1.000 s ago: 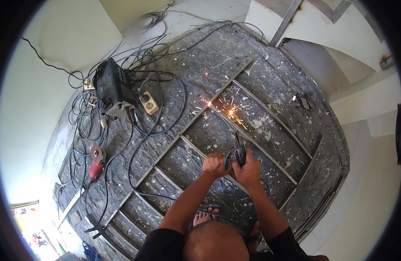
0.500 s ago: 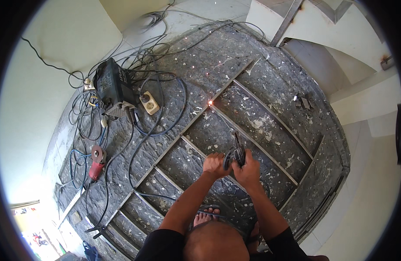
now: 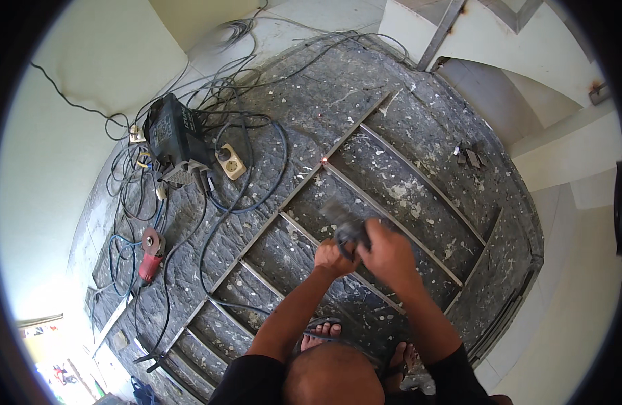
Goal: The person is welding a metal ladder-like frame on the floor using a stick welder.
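My right hand (image 3: pixel 391 255) is closed around a dark electrode holder (image 3: pixel 348 224), whose front end is smeared by motion. Close by on its left, my left hand (image 3: pixel 333 258) is curled shut against a dark loop below the holder; what lies inside its fingers is hidden. Both hands are above a ladder-like metal frame (image 3: pixel 261 233) lying on the floor. A small orange-red glow (image 3: pixel 324 160) marks a joint where a crossbar meets the frame's long left rail.
A black welding machine (image 3: pixel 176 135) stands at the left among tangled cables, beside a white socket block (image 3: pixel 231 162). Nearer me lies a red angle grinder (image 3: pixel 149 265). Metal scraps (image 3: pixel 470 158) are at the right. My sandalled foot (image 3: pixel 322 331) is beside the frame.
The bright arc and sparks at the joint have faded to a small glow. My right hand has moved slightly up with the holder, which has swung left. The left hand stays put.
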`<state>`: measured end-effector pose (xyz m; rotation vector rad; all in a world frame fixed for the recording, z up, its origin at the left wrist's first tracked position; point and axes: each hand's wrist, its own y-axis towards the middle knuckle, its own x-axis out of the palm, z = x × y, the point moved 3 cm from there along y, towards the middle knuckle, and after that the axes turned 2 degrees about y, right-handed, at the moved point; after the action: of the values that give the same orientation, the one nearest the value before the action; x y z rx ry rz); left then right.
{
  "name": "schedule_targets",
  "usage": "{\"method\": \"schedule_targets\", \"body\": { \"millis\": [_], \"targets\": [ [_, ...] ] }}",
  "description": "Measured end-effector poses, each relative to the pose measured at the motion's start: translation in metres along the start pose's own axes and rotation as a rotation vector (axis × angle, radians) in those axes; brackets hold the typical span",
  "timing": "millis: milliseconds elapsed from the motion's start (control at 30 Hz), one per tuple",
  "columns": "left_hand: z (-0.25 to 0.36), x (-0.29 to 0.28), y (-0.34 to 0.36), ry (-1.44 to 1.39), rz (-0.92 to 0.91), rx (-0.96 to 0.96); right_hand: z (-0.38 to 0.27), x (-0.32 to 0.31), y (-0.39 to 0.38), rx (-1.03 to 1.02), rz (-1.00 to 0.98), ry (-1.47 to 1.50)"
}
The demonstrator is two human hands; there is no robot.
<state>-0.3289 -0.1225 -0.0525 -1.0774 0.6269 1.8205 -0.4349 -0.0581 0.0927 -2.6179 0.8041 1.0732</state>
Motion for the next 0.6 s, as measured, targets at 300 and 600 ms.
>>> {"method": "schedule_targets", "body": {
  "millis": [300, 600],
  "targets": [
    [0.001, 0.003, -0.003, 0.016, 0.117, 0.017, 0.013, -0.022, 0.019, 0.809, 0.089, 1.219],
    [0.005, -0.004, -0.003, 0.141, 0.277, 0.152, -0.044, -0.002, 0.011, -0.189, -0.265, -0.28]
  ]
}}
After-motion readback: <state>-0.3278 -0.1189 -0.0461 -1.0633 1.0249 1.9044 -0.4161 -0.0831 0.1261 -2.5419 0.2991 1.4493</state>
